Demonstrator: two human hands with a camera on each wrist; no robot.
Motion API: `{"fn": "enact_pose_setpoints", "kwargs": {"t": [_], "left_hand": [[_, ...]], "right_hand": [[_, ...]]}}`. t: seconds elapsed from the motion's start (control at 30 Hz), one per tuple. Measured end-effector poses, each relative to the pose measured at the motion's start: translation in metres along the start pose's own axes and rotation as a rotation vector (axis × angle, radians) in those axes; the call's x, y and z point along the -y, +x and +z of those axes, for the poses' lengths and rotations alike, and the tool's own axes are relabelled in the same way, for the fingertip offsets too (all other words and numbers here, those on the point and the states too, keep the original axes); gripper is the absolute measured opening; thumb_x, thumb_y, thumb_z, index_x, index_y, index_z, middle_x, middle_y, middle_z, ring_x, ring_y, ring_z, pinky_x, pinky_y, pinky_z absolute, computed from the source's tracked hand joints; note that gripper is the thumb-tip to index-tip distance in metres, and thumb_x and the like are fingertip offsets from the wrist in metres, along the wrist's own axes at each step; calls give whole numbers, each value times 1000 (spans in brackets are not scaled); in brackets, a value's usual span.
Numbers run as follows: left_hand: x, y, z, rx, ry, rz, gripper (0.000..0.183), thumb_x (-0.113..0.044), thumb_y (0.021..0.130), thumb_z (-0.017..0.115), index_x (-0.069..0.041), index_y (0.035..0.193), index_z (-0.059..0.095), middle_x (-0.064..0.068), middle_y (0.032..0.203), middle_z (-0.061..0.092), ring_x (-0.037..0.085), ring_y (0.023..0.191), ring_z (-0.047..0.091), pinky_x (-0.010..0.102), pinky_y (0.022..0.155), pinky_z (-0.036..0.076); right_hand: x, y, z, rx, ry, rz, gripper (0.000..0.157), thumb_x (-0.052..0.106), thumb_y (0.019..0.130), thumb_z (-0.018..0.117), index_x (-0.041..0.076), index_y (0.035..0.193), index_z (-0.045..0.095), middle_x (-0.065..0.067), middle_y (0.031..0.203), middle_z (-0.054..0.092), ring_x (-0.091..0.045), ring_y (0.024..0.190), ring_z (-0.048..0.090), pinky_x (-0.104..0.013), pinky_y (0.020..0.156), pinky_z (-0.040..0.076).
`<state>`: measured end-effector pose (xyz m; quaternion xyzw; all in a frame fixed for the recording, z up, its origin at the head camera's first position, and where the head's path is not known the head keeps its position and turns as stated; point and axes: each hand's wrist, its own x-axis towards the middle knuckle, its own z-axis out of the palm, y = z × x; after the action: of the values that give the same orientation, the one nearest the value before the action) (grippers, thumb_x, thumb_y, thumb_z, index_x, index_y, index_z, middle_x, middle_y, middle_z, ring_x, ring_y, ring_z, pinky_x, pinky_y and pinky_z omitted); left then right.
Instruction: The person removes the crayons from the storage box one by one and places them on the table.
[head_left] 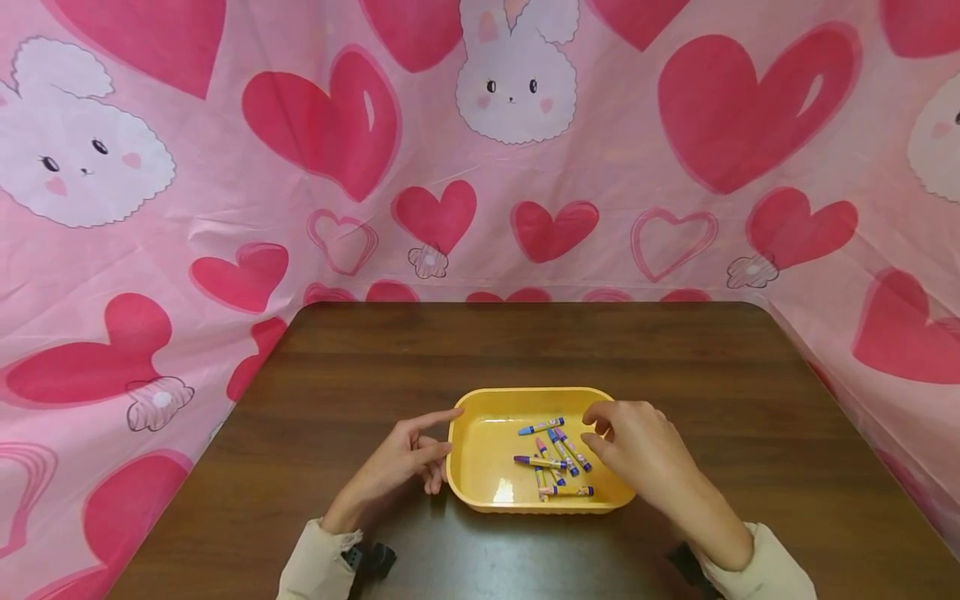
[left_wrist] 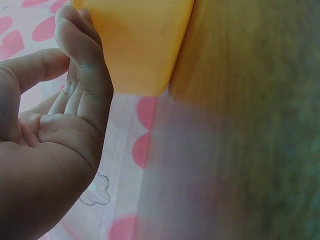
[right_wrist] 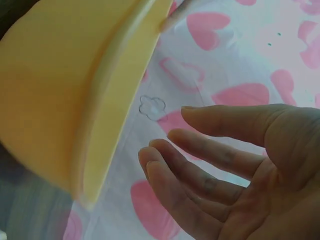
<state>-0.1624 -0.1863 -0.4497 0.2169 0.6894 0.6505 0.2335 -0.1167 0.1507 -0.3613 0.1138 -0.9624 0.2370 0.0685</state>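
Note:
A yellow plastic tray sits on the dark wooden table, with several crayons lying loose in a jumble in its middle and right part. The crayons have yellow printed wrappers and blue, purple or pink ends. At the tray's left side, my left hand touches the rim with its extended fingers. Over the right side of the tray hovers my right hand, its fingers loosely bent and holding nothing. In the right wrist view, a gap separates the right hand from the tray wall.
The brown table extends around the tray on all sides. Behind it and at both sides hangs a pink cloth printed with hearts and rabbits. Dark straps show near the cream sleeves.

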Motion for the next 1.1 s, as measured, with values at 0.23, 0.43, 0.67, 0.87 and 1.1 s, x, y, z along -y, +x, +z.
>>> {"fn": "enact_pose_setpoints", "kwargs": {"t": [0.23, 0.43, 0.67, 0.87, 1.1], "left_hand": [[1, 1, 0, 9, -7, 1, 55, -9, 101, 58, 1, 151, 38, 25, 71, 65, 15, 52, 63, 27, 52, 56], [2, 4, 2, 10, 6, 6, 53, -6, 100, 57, 0, 150, 39, 21, 69, 66, 16, 52, 63, 26, 51, 55], [1, 3, 3, -12, 32, 7, 53, -8, 101, 56, -2, 151, 40, 29, 70, 64, 18, 51, 62, 29, 50, 55], [-1, 0, 3, -20, 47, 14, 54, -9, 100, 58, -1, 150, 39, 24, 68, 65, 18, 51, 63, 29, 50, 56], [-1, 0, 4, -19, 26, 0, 55, -9, 100, 58, 1, 151, 37, 31, 70, 63, 17, 52, 63, 28, 51, 56]], "right_hand": [[9, 9, 28, 60, 21, -10, 11, 13, 78, 81, 14, 88, 77, 3, 76, 63, -13, 67, 55, -33, 57, 47], [9, 11, 53, 48, -2, -40, 12, 13, 78, 83, 11, 87, 76, 3, 72, 61, -12, 60, 47, -29, 52, 41], [6, 12, 65, 99, -4, -67, 10, 8, 78, 81, 13, 85, 75, 6, 73, 62, -11, 64, 51, -29, 54, 43], [3, 12, 79, 88, -22, -128, 31, 1, 75, 75, 18, 60, 54, 11, 60, 42, -8, 57, 41, -24, 48, 30], [3, 11, 85, 73, -35, -156, 42, -5, 73, 72, 18, 54, 43, 9, 58, 33, -8, 56, 35, -23, 47, 23]]}}
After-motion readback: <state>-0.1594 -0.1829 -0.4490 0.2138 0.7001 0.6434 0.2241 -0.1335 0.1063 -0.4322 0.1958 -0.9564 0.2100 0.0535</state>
